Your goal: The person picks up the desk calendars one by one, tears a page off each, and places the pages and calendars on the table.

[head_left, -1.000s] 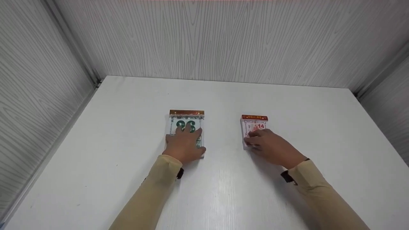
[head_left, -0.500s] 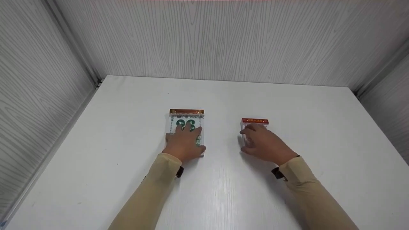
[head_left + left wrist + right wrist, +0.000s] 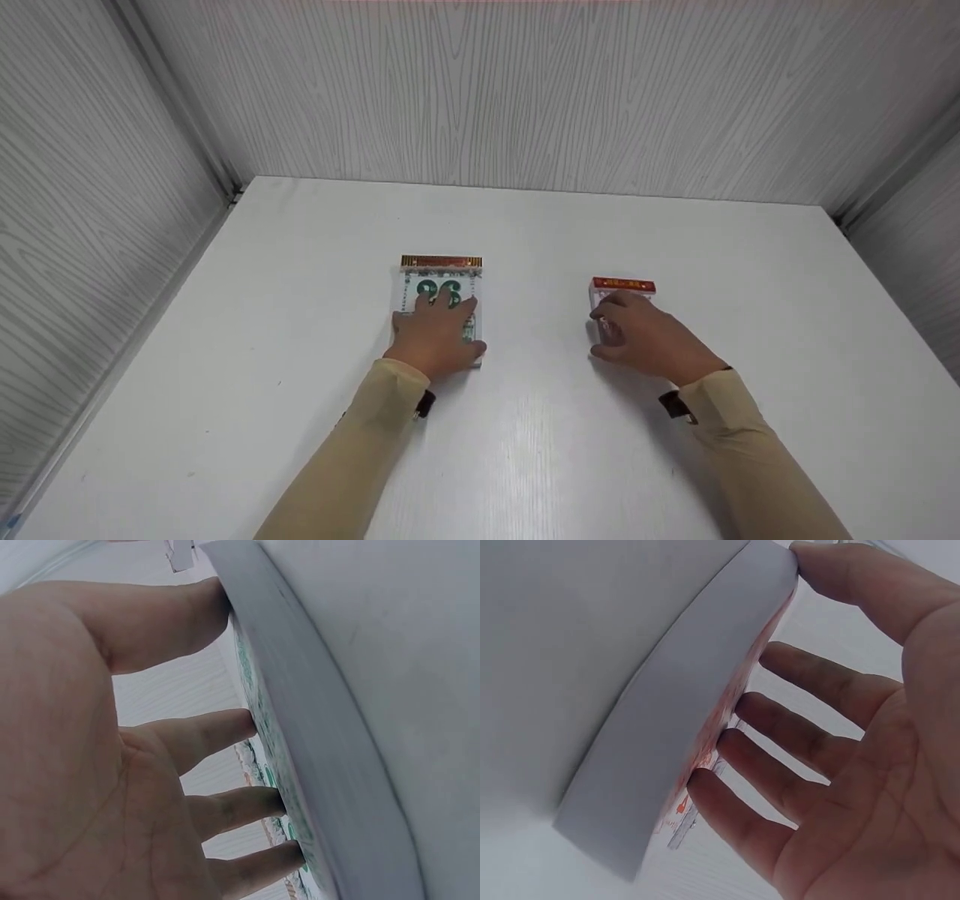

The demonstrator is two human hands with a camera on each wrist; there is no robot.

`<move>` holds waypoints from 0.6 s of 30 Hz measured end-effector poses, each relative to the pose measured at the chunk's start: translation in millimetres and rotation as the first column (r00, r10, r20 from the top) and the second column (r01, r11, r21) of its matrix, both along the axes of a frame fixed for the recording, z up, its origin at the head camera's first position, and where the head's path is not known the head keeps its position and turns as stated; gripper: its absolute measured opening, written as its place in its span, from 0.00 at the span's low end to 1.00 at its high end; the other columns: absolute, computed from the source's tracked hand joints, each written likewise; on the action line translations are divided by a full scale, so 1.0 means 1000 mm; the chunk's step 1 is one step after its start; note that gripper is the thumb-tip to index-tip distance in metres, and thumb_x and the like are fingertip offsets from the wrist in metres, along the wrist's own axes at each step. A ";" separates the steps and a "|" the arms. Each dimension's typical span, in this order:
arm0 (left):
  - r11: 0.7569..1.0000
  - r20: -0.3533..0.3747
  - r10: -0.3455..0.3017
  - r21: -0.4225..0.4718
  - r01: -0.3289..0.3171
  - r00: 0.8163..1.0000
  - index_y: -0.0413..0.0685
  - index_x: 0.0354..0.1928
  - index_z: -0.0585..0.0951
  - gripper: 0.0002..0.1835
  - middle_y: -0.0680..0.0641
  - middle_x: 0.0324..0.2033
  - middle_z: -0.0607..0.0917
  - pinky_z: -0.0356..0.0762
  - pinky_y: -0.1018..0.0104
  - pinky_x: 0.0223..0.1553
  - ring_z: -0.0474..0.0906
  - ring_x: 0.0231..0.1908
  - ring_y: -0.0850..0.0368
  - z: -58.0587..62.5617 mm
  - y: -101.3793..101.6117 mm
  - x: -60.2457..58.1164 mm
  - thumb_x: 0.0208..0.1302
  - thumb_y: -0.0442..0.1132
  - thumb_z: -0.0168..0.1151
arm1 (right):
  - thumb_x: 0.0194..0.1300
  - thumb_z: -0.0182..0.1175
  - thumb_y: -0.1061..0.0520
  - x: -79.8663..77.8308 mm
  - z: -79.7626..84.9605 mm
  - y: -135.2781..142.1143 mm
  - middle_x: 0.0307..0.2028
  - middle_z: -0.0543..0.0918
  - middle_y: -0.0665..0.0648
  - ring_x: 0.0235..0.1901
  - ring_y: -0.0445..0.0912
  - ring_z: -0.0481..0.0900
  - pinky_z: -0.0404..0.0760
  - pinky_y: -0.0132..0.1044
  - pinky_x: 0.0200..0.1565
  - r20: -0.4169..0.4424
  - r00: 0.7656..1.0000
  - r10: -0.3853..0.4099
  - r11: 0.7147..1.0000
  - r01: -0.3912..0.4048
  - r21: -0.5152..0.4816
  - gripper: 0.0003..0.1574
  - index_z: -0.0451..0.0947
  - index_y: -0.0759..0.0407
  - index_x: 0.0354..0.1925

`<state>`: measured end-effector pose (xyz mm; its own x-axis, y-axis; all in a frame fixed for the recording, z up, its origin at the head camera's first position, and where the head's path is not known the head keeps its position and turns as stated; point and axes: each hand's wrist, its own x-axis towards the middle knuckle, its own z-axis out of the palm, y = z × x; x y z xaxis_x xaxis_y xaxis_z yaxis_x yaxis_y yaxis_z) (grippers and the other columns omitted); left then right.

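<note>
A tear-off calendar (image 3: 442, 281) with large green numerals and a gold-and-red top strip lies flat on the white table. My left hand (image 3: 433, 341) rests spread over its lower part. In the left wrist view, straight fingers (image 3: 214, 733) touch the printed page, with the thumb near the block's edge. To the right lies a smaller calendar (image 3: 622, 286) with a red top strip and red print. My right hand (image 3: 645, 335) covers most of it. Seen from the right wrist, its extended fingers (image 3: 799, 720) press the page of the thick paper block (image 3: 679, 712), the thumb at one corner.
The white table (image 3: 517, 450) extends around both calendars. Grey wood-grain panels stand behind it (image 3: 480, 97) and at both sides. A gap of bare table separates the two calendars.
The right hand first drew the smaller calendar a little nearer, its fingers spreading over it, then slid it right. The left hand and larger calendar stayed in place.
</note>
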<state>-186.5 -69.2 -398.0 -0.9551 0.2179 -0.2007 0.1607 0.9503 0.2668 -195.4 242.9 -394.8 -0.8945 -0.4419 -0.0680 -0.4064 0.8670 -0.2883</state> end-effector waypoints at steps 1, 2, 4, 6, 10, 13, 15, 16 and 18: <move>1.000 0.004 0.000 0.008 0.000 1.000 0.58 0.78 0.66 0.39 0.39 0.79 0.59 0.60 0.22 0.62 0.52 0.77 0.32 0.001 0.000 0.000 0.69 0.59 0.62 | 0.62 0.74 0.52 0.000 0.000 0.002 0.58 0.77 0.61 0.55 0.55 0.77 0.79 0.54 0.58 0.000 1.000 0.002 1.000 -0.002 -0.003 0.31 0.79 0.62 0.60; 1.000 0.009 0.001 0.019 -0.001 1.000 0.57 0.78 0.66 0.39 0.39 0.79 0.59 0.60 0.22 0.63 0.52 0.77 0.32 0.002 -0.001 -0.001 0.68 0.59 0.62 | 0.62 0.74 0.52 -0.001 0.000 0.003 0.58 0.77 0.61 0.54 0.55 0.77 0.79 0.54 0.58 -0.001 1.000 0.006 1.000 -0.006 -0.005 0.31 0.79 0.62 0.60; 0.999 0.019 0.004 0.052 -0.005 1.000 0.54 0.78 0.66 0.39 0.38 0.78 0.60 0.60 0.25 0.65 0.54 0.77 0.34 0.004 -0.004 -0.002 0.69 0.59 0.62 | 0.63 0.74 0.52 -0.001 -0.001 0.004 0.58 0.76 0.62 0.54 0.55 0.77 0.79 0.54 0.58 -0.002 1.000 0.010 1.000 -0.010 -0.006 0.31 0.79 0.62 0.60; 0.995 0.013 0.017 0.096 -0.018 1.000 0.49 0.77 0.67 0.39 0.36 0.77 0.62 0.62 0.30 0.67 0.57 0.75 0.35 0.007 -0.011 -0.004 0.70 0.57 0.63 | 0.63 0.73 0.52 -0.001 -0.001 0.004 0.58 0.76 0.61 0.54 0.55 0.76 0.79 0.54 0.58 0.005 1.000 0.009 1.000 -0.009 -0.010 0.31 0.79 0.62 0.60; 0.978 -0.024 0.120 0.174 -0.114 0.993 0.41 0.76 0.67 0.38 0.32 0.72 0.68 0.67 0.38 0.68 0.65 0.70 0.34 0.014 -0.037 -0.009 0.71 0.51 0.65 | 0.64 0.73 0.51 -0.002 -0.003 0.004 0.58 0.76 0.59 0.53 0.53 0.75 0.78 0.52 0.57 0.037 0.999 -0.009 1.000 0.010 -0.022 0.30 0.79 0.60 0.61; 0.955 -0.012 0.226 0.201 -0.219 0.974 0.35 0.75 0.66 0.38 0.30 0.66 0.73 0.71 0.39 0.64 0.71 0.65 0.32 0.018 -0.060 -0.011 0.69 0.48 0.66 | 0.64 0.72 0.51 -0.002 -0.004 0.004 0.58 0.76 0.59 0.53 0.52 0.75 0.78 0.52 0.58 0.051 0.999 -0.017 1.000 0.018 -0.019 0.31 0.78 0.60 0.61; 0.935 0.036 0.275 0.221 -0.276 0.961 0.33 0.73 0.67 0.38 0.30 0.63 0.76 0.74 0.40 0.61 0.76 0.60 0.34 0.020 -0.073 -0.011 0.69 0.49 0.66 | 0.64 0.72 0.51 -0.003 -0.004 0.004 0.58 0.76 0.60 0.53 0.53 0.75 0.78 0.52 0.58 0.047 0.999 -0.012 1.000 0.012 -0.014 0.31 0.78 0.61 0.61; 0.929 0.063 0.286 0.228 -0.293 0.956 0.32 0.71 0.68 0.38 0.30 0.62 0.77 0.75 0.41 0.59 0.77 0.58 0.35 0.020 -0.077 -0.011 0.68 0.50 0.65 | 0.64 0.72 0.51 -0.003 -0.003 0.005 0.59 0.75 0.60 0.54 0.53 0.75 0.78 0.53 0.58 0.044 0.999 -0.007 1.000 0.007 -0.013 0.31 0.78 0.61 0.61; 0.914 0.125 0.296 0.252 -0.319 0.947 0.31 0.70 0.69 0.39 0.30 0.61 0.79 0.76 0.44 0.57 0.78 0.54 0.38 0.021 -0.084 -0.011 0.68 0.52 0.66 | 0.64 0.72 0.51 -0.004 -0.002 0.005 0.60 0.75 0.61 0.56 0.54 0.74 0.77 0.53 0.60 0.041 0.999 -0.001 1.000 0.001 -0.008 0.31 0.78 0.61 0.62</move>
<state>-197.6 -153.4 -377.0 -0.9660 -0.0279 -0.2572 -0.1616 0.8414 0.5157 -199.4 248.3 -396.7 -0.8915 -0.4415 -0.1012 -0.3929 0.8650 -0.3119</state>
